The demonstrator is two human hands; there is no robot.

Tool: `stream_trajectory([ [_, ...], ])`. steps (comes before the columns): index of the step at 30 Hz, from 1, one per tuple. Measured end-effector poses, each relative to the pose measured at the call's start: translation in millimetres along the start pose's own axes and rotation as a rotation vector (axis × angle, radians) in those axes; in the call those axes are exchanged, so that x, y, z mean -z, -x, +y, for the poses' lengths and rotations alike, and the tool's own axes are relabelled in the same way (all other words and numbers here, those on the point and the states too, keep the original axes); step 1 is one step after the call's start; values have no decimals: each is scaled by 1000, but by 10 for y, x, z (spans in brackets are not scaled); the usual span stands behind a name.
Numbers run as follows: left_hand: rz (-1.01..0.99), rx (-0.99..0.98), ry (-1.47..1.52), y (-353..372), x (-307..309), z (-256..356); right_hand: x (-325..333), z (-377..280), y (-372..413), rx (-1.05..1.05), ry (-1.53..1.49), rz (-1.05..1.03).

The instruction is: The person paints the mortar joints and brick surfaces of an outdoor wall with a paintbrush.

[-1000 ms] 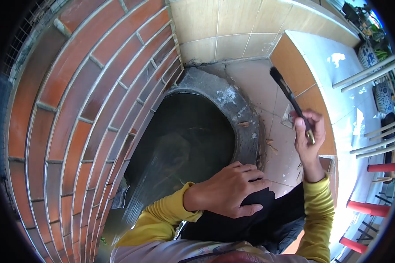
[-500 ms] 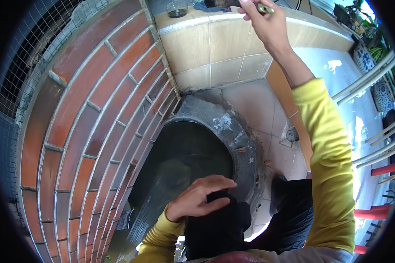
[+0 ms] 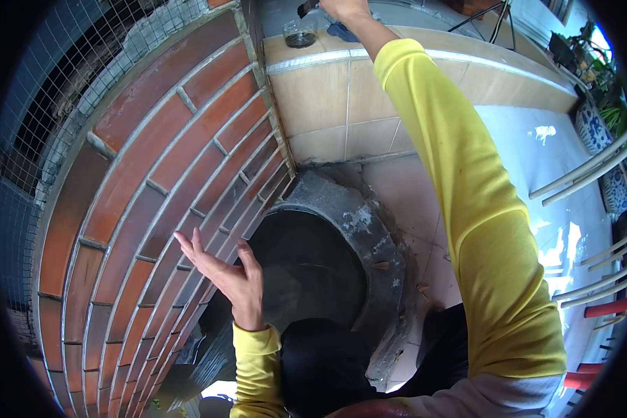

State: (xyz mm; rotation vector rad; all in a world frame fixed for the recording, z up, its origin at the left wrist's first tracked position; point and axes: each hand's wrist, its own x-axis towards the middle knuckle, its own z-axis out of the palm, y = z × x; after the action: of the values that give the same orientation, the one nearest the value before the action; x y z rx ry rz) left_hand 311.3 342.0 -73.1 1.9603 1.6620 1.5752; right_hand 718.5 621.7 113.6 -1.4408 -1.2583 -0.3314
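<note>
My right hand (image 3: 346, 8) is at the top of the view, closed around a brush whose dark bristles (image 3: 306, 8) point left, above a glass jar (image 3: 300, 33) with dark liquid in it. The jar stands on the tiled ledge (image 3: 313, 54). A blue-grey cloth (image 3: 343, 32) lies on the ledge just below my right hand. My left hand (image 3: 233, 279) is raised with its fingers apart in front of the brick wall (image 3: 139, 202), holding nothing.
Below is a dark, round-edged water basin (image 3: 306, 265) with a rough concrete rim (image 3: 369, 237). At the right are white chair rails (image 3: 585, 171), red chair parts (image 3: 606, 307) and blue-and-white pots (image 3: 592, 129). Black tripod legs (image 3: 496, 24) stand at the top.
My right hand with the brush has moved left, towards the jar. My left hand has moved left and up from over my knee to the brick wall, its fingers spreading.
</note>
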Motion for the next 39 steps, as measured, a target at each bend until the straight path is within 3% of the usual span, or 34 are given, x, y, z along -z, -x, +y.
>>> stream_trajectory([
  [2, 5, -56, -291, -102, -76, -53, -150, 36, -33, -20, 38, -18],
  [6, -14, 41, -438, -271, -252, -309, -335, 76, -18, -27, 102, -77],
  [9, 0, -2, -529, -249, -307, -389, -382, 34, 19, -57, 169, -148],
  [25, -59, -15, -597, -273, -255, -324, -441, -177, 105, -180, 252, -241],
  [28, -66, -2, -593, -274, -246, -310, -378, -209, 142, -117, 211, -198],
  [39, -101, -10, -579, -250, -190, -337, -266, -173, 315, -195, 122, -53],
])
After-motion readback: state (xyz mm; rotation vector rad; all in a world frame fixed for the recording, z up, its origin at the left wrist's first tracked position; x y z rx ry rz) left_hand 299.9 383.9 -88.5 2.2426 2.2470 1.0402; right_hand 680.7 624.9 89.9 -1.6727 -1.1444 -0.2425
